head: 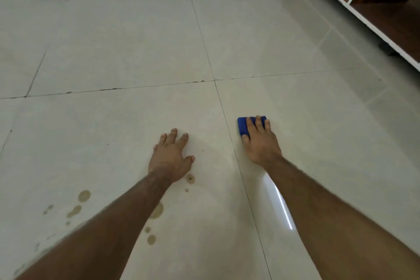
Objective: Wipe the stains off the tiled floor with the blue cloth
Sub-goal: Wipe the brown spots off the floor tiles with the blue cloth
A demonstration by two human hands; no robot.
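Pressing the folded blue cloth (244, 125) flat under our right hand (260, 141), left hand (171, 157) spread on the tiled floor (113, 52), we should drag firmly toward the stains (84, 195).

Blue cloth (243, 125): small, deep blue, folded into a compact pad, lying flat on the floor, largely covered from the near side.
Stains (84, 195): brownish round spots and blotches of varied size, scattered near the bottom left, well apart from the cloth.
Tiled floor (127, 36): large pale glossy tiles, thin dark grout lines.
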